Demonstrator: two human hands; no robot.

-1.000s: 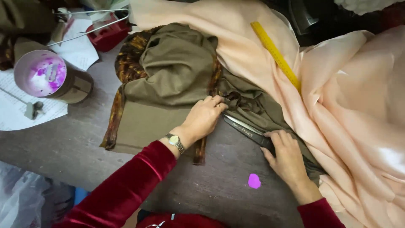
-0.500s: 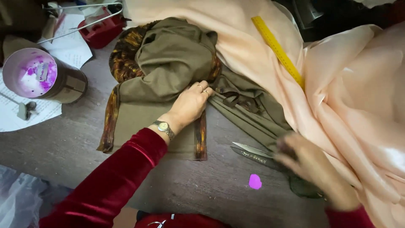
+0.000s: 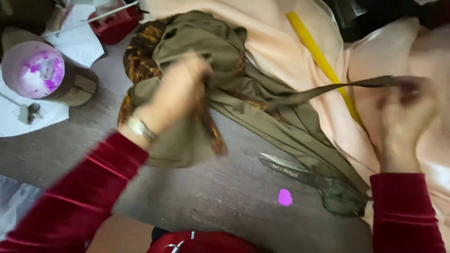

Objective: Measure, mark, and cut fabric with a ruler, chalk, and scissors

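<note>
An olive-green cloth (image 3: 211, 51) with a brown patterned lining lies bunched on the grey table (image 3: 215, 206). My left hand (image 3: 176, 91), blurred, grips a fold of it near its middle. My right hand (image 3: 405, 115) is raised at the right and pinches the end of a long narrow olive strip (image 3: 323, 91) that stretches back to the cloth. A pair of scissors (image 3: 304, 175) with green handles lies open on the table below the strip, with neither hand on it. A wristwatch sits on my left wrist.
Peach fabric (image 3: 281, 42) covers the table's right side, with a yellow measuring tape (image 3: 318, 58) across it. A purple-stained round container (image 3: 37, 72) and papers stand at the left, a red box (image 3: 115, 23) at the top. A small pink scrap (image 3: 284, 197) lies near the front.
My right hand has left the scissors on the table and lifted up to the right, pulling a cut strip taut. My left hand went from pressing the cloth flat to gathering it.
</note>
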